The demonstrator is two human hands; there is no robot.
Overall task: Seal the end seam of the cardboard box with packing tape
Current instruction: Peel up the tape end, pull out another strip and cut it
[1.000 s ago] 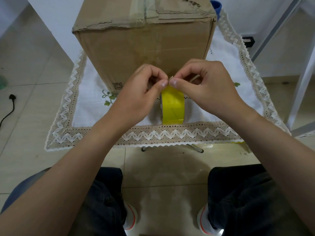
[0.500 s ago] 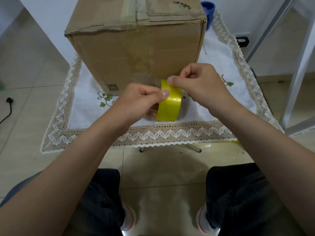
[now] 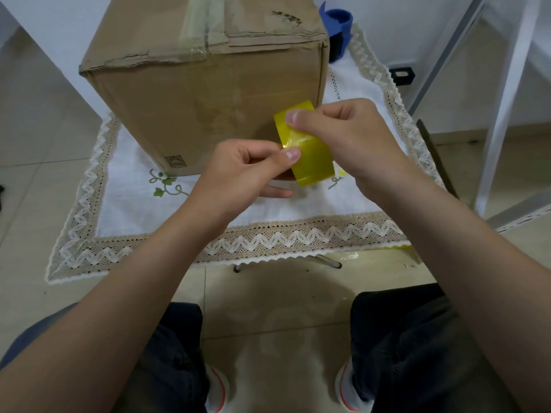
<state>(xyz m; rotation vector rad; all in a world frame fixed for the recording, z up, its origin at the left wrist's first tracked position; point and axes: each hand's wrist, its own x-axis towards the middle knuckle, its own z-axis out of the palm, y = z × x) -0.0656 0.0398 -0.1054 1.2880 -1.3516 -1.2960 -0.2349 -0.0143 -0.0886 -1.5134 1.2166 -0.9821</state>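
A brown cardboard box [image 3: 205, 93] stands on a small table covered with a white lace-edged cloth [image 3: 143, 201]. Old clear tape runs along its top seam. In front of the box's lower right corner I hold a roll of yellow packing tape [image 3: 310, 156] in the air, tilted. My left hand [image 3: 241, 171] pinches the roll at its lower left, thumb on the yellow face. My right hand [image 3: 346, 135] pinches the tape near the roll's top edge with thumb and forefinger. Whether a free tape end is lifted off the roll, I cannot tell.
A blue object [image 3: 338, 25] stands behind the box's right side. A white metal frame [image 3: 504, 99] rises at the right. A small black item [image 3: 402, 76] lies on the tiled floor beyond the table. My knees and shoes are below the table's front edge.
The roll has moved right and tilted, from the box's front centre to its lower right corner. My hands have spread apart on it, the right one higher.
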